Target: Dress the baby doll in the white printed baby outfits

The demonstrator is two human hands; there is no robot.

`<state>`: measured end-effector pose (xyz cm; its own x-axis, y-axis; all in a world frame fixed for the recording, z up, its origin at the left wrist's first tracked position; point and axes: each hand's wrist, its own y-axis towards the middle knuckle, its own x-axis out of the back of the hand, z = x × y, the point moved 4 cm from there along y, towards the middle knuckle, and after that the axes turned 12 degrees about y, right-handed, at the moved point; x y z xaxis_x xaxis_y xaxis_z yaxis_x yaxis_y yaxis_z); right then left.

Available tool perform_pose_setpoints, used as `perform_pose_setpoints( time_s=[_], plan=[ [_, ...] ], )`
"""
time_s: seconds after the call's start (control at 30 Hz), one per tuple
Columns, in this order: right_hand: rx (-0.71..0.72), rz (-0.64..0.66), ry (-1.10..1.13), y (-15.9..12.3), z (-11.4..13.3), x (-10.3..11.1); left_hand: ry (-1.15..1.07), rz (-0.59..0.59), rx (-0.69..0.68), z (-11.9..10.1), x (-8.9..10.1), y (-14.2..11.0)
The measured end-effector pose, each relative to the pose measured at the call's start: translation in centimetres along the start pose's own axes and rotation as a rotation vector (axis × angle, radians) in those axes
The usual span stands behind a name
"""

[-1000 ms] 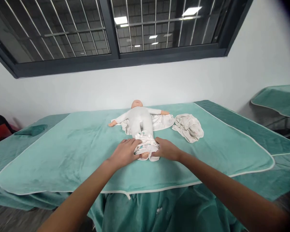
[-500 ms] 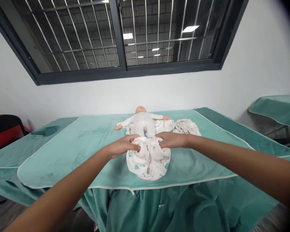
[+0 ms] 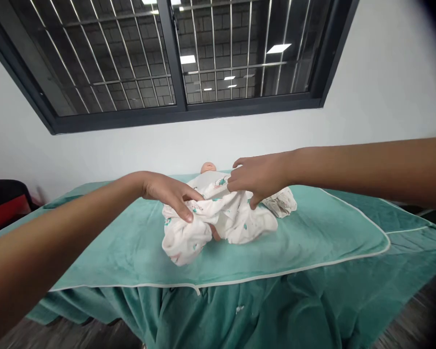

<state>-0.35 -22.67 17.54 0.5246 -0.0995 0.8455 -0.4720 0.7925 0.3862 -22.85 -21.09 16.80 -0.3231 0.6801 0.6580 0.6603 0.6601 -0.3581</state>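
Observation:
A white baby garment point(image 3: 218, 213) with a green and pink print lies bunched over a baby doll, hiding its body and arms. The doll's head point(image 3: 208, 167) shows beyond the cloth, and a bit of its foot peeks out at the near side. On the garment's left part, my left hand point(image 3: 169, 194) grips the fabric between thumb and fingers. My right hand point(image 3: 259, 178) is over the garment's right part, its fingers spread and the thumb apart; whether the fingertips touch the cloth is hard to tell.
A crumpled off-white cloth point(image 3: 281, 201) lies right of the garment, partly behind my right hand. Everything rests on a light green mat point(image 3: 312, 242) with white piping, over a darker green cover point(image 3: 294, 315). A barred window point(image 3: 181, 63) is in the white wall behind. A red and black object point(image 3: 7, 208) stands left.
The garment went from bunched round the doll's feet, to held up near me, to spread over the doll's body. My right hand moved up and farther away, and its fingers opened.

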Motion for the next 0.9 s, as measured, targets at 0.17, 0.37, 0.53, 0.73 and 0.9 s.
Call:
perform_pose_setpoints(
  time_s=[0.17, 0.37, 0.53, 0.73, 0.9],
  plan=[
    [0.148, 0.264, -0.008, 2.0, 2.1, 0.2, -0.018, 0.049, 0.116, -2.2, 0.7, 1.5],
    [0.090, 0.432, -0.175, 3.8, 4.9, 1.1, -0.228, -0.220, 0.341, -4.6, 1.1, 2.6],
    [0.052, 0.390, -0.181, 4.2, 5.5, 2.6, -0.137, -0.239, 0.231, -6.0, 4.1, 3.5],
    [-0.013, 0.225, -0.091, 7.4, -1.0, 6.0, 0.178, -0.417, 0.129, -6.7, 10.9, 3.3],
    [-0.201, -0.109, 0.062, 8.6, -5.8, 9.2, 0.411, -0.139, 0.280, -6.3, 12.6, 1.3]
  ],
)
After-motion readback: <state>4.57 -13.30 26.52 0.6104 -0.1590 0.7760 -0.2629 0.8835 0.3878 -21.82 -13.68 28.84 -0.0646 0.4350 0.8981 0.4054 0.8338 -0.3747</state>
